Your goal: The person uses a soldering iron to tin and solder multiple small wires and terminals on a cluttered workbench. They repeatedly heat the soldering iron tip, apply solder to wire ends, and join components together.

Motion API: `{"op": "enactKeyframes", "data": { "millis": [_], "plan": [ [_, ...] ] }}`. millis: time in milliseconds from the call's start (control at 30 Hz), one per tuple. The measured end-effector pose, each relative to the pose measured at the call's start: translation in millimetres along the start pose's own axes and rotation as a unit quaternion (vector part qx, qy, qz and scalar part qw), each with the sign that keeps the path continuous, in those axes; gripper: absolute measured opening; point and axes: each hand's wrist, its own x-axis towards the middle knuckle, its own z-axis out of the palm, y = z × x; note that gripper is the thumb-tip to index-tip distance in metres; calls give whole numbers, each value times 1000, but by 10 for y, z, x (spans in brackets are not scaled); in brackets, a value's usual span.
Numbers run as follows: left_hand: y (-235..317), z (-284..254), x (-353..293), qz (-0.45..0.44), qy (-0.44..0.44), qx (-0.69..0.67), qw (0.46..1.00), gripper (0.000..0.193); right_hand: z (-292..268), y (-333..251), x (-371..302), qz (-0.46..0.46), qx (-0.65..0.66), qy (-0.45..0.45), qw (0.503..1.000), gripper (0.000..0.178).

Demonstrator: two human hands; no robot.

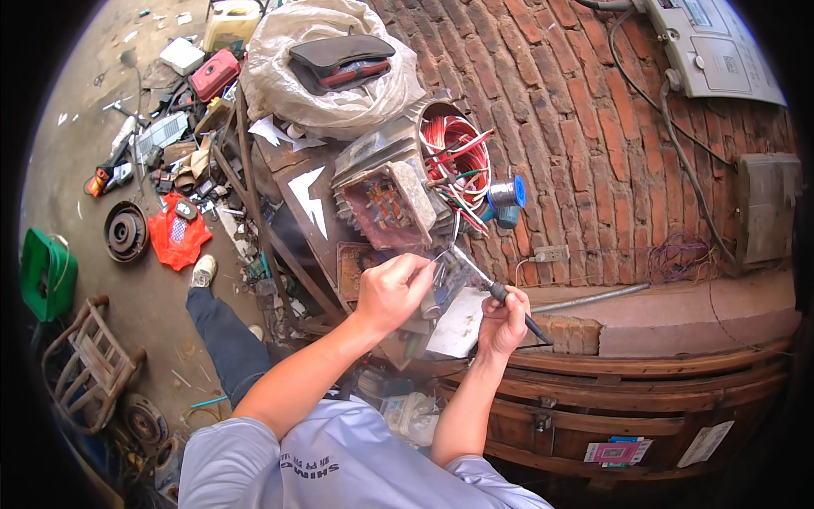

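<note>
Biggest thing in view is the brick wall (593, 127), filling the whole 12-to-3 o'clock stretch, with a grey electrical box (716, 47) mounted up at 1 o'clock. Under it at 4 o'clock runs a curved wooden bench (644, 399). At 11 o'clock there's a lumpy white sack (331, 85) with a dark pouch on top. Just below the sack, near dead center, sits an electric motor stator (407, 182) lying on its side — red copper windings showing in the open end, with coloured leads spilling out toward a small spool of solder (507, 193) right beside it at 1 o'clock.

The right hand (502, 322) is closed tight around the black handle of a soldering iron (500, 293), tip angled up toward 11 o'clock at the leads. The left hand (390, 293) sits just left of center, fingers pinched together on something thin right where the iron's tip ends — probably a wire end, but it's too small to say for sure. The floor at 9 o'clock is littered with parts, a red cloth (176, 233) and a green bucket (47, 271).
</note>
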Motion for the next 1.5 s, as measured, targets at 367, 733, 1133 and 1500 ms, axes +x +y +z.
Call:
{"op": "enactKeyframes", "data": {
  "millis": [367,733,1133,1500],
  "plan": [
    [-22,30,-5,-6,5,-2,1000,10,-1,2,-14,-19,-9,4,1000,13],
    [28,61,13,5,0,9,1000,10,-22,5,-10,-46,-27,-17,998,18],
    [72,61,40,0,0,29,1000,11,39,-87,23,-64,-92,-53,992,19],
    [41,81,50,-3,-2,32,999,12,54,-122,21,-76,-110,-50,990,21]
  ]
}}
